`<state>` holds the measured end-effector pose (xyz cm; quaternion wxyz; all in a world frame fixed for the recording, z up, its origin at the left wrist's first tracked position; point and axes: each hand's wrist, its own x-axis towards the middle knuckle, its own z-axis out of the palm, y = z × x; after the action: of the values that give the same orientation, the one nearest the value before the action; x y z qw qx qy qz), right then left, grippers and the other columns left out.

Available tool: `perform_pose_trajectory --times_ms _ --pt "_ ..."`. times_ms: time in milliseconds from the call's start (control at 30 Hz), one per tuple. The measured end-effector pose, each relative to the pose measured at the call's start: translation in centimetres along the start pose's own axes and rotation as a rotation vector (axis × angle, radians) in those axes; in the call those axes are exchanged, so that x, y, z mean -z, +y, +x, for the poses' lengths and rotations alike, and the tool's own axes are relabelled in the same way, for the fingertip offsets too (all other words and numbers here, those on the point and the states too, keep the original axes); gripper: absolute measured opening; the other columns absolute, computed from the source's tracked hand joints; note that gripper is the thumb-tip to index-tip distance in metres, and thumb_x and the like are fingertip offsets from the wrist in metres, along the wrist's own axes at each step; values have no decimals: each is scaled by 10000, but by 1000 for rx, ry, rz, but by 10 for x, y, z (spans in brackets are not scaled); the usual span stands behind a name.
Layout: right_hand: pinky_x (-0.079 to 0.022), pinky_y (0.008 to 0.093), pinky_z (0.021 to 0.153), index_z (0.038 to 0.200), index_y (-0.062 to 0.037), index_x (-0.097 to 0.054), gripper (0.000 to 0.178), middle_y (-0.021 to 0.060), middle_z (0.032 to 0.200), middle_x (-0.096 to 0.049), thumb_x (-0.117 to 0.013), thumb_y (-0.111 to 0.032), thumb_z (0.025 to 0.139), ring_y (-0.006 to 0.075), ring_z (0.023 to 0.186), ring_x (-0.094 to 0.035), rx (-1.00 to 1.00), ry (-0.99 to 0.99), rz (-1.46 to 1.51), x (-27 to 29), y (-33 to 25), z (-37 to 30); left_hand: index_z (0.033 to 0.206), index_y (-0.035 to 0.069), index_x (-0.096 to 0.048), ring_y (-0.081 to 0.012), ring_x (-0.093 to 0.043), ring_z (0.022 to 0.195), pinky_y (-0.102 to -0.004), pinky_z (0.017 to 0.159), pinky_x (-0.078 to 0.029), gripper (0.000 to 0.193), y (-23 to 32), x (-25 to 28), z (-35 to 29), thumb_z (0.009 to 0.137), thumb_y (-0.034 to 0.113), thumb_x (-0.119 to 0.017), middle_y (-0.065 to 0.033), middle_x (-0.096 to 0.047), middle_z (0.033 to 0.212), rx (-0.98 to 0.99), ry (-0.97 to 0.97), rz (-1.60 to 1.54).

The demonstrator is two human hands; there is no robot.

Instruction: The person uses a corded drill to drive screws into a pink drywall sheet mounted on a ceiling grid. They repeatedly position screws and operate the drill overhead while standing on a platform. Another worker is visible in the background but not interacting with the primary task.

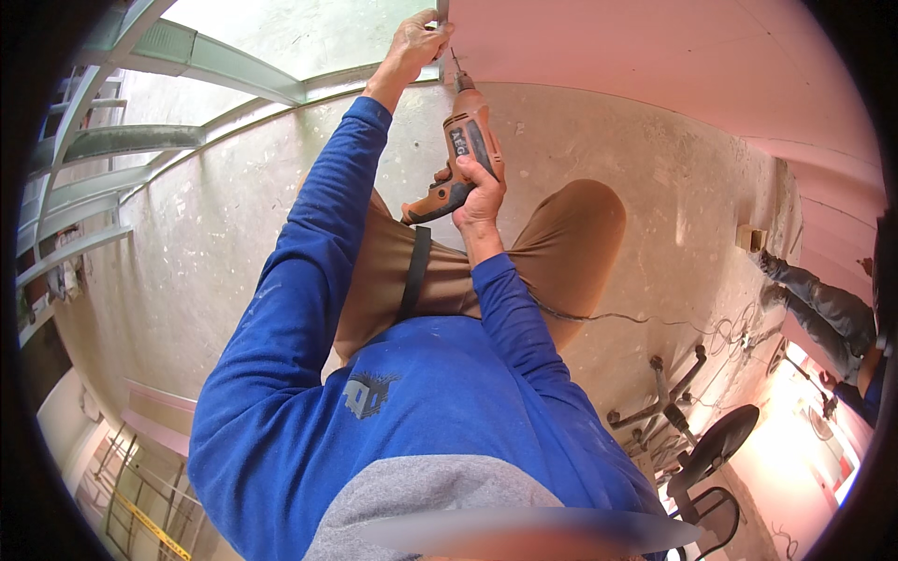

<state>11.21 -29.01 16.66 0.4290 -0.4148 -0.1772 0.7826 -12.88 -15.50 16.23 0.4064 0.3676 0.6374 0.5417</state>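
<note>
My right hand [482, 194] is wrapped round the body of an orange and black power drill [473, 136]. Its thin bit points up toward the edge of a large pink board [599, 47]. Just left of the bit tip, my left hand [418, 42] is closed at that edge, beside a narrow metal stud [441, 67]. Whatever its fingertips pinch is too small to make out. The bit tip lies very near these fingers; whether it touches the board or stud cannot be seen.
Metal framing [196, 61] stands at the upper left. A cable [645, 321] runs right across the concrete floor [374, 140]. An office chair [711, 449] lies tipped at the lower right. Beyond it is another person's dark-trousered leg [823, 294], near a small box [749, 237].
</note>
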Motion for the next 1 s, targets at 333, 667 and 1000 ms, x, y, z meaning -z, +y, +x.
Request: perform_pose_trajectory --times_ms 333,667,1000 --pt "-656 420 640 1514 -19 -588 718 106 1104 -678 -714 -2 807 255 763 -694 -40 43 9 -1 -1 0 1313 43 -708 -77 -518 651 -268 524 -378 295 -2 -3 -1 1081 223 -734 14 -603 762 1 11 -46" --pt "-659 436 665 1551 -53 -567 731 116 1138 -677 -697 -22 833 267 784 -687 47 21 -59 -8 -5 0 1316 30 -702 -76 -519 643 -272 518 -370 307 -2 -3 -1 1084 230 -730 8 -604 752 -7 2 -49" --pt "-663 407 648 1491 2 -606 686 125 1103 -701 -719 30 815 247 749 -709 68 31 -22 -8 -2 0 1383 13 -681 -82 -512 631 -275 515 -362 373 -2 -1 1 1076 217 -734 3 -600 744 9 -14 -70"
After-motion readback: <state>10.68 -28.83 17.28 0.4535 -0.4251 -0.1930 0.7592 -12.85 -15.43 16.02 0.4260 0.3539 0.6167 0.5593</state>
